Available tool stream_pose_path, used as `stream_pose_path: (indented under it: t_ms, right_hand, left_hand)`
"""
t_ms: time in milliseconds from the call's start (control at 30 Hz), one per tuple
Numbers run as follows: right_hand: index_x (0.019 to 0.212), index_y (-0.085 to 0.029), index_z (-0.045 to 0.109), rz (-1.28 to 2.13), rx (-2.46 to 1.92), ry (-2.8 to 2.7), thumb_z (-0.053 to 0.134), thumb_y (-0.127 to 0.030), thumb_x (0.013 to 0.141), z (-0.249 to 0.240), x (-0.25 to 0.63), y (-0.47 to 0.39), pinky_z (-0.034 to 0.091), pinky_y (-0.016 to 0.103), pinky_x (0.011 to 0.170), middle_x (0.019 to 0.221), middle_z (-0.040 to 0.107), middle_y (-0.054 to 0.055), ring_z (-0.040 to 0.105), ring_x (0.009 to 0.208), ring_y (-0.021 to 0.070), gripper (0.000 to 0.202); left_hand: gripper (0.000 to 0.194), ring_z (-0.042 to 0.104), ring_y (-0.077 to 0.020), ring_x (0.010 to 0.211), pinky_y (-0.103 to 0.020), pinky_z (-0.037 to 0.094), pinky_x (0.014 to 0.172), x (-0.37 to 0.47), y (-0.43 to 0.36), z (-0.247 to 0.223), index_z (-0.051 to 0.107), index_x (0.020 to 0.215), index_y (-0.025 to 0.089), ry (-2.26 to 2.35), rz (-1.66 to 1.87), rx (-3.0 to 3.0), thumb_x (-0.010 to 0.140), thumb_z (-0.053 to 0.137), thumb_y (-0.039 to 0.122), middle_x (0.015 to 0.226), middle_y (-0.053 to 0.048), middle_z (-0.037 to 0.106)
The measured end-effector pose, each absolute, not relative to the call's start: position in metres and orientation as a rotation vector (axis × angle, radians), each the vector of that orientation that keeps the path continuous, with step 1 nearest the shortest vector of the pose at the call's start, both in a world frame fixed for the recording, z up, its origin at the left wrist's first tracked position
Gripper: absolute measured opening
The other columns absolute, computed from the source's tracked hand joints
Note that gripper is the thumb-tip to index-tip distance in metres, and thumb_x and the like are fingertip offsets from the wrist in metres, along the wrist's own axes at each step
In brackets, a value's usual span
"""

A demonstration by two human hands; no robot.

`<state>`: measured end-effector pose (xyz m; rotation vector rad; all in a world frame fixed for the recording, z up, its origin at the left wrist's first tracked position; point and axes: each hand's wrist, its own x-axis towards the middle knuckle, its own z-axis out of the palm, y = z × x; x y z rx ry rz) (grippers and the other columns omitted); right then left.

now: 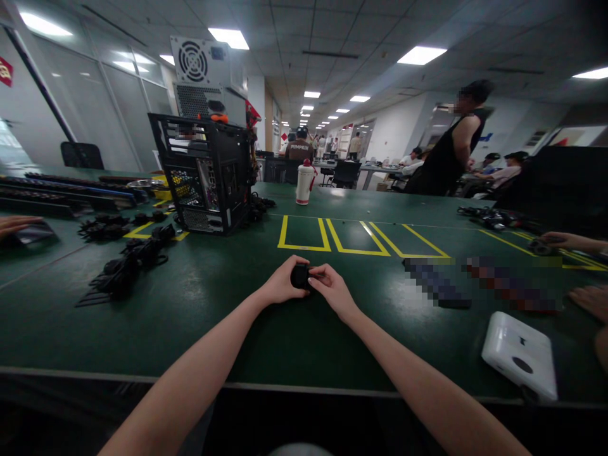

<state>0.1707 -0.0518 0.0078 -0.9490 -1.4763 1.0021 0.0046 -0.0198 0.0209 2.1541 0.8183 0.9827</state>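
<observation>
A small black object (299, 277) is held between my hands over the middle of the green table; its exact kind does not show. My left hand (281, 282) curls around its left side, with thumb and fingers along its lower and upper edges. From the other side, my right hand (335, 291) pinches at its right edge, thumb and fingertips close together. The fingers hide part of the object. Just beyond my hands, yellow tape outlines (304, 248) mark the green tabletop (266, 342).
Bundled black cables (121, 269) lie left, before an open computer case (213, 177). A white bottle (304, 183) stands behind the tape. To the right are two blurred phone-like slabs, a white box-shaped device (520, 354) and another person's hands (577, 242). A hand (16, 223) shows far left.
</observation>
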Motion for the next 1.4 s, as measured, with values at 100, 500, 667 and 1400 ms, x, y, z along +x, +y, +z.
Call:
stream_pose_path:
  t_ms: [100, 500, 667, 1400]
  right_hand:
    - [0.089, -0.020, 0.053, 1.018, -0.954, -1.470, 0.061, -0.024, 0.070, 0.0083, 0.1711, -0.0517, 0.042, 0.036, 0.091, 0.094, 0.056, 0.001, 0.056, 0.095, 0.0164, 0.021]
    - [0.094, -0.021, 0.053, 1.047, -0.970, -1.486, 0.059, -0.024, 0.071, 0.0114, 0.1706, -0.0556, 0.043, 0.036, 0.089, 0.099, 0.057, 0.002, 0.056, 0.096, 0.0170, 0.023]
    - [0.088, -0.020, 0.052, 1.026, -0.950, -1.473, 0.059, -0.022, 0.072, 0.0087, 0.1701, -0.0526, 0.043, 0.034, 0.090, 0.091, 0.056, 0.001, 0.057, 0.094, 0.0156, 0.017]
    - [0.096, -0.023, 0.051, 1.027, -0.960, -1.483, 0.060, -0.023, 0.071, 0.0060, 0.1719, -0.0499, 0.041, 0.036, 0.092, 0.102, 0.055, 0.001, 0.054, 0.099, 0.0165, 0.027]
  left_hand:
    - [0.060, 0.051, -0.0228, 0.096, -0.038, 0.042, 0.082, 0.0045, -0.0203, 0.0217, 0.044, 0.109, 0.021, 0.822, 0.978, 2.158, 0.055, 0.070, 0.018, 0.106, -0.005, 0.051]
    - [0.060, 0.051, -0.0240, 0.097, -0.039, 0.042, 0.081, 0.0040, -0.0213, 0.0224, 0.044, 0.109, 0.021, 0.819, 0.956, 2.128, 0.055, 0.070, 0.017, 0.106, -0.006, 0.051]
    - [0.060, 0.052, -0.0231, 0.096, -0.037, 0.042, 0.081, 0.0050, -0.0205, 0.0214, 0.044, 0.109, 0.020, 0.836, 0.976, 2.162, 0.055, 0.070, 0.018, 0.104, -0.005, 0.052]
    - [0.057, 0.051, -0.0240, 0.097, -0.040, 0.041, 0.084, 0.0047, -0.0223, 0.0240, 0.045, 0.107, 0.021, 0.806, 0.964, 2.103, 0.055, 0.069, 0.016, 0.105, -0.005, 0.052]
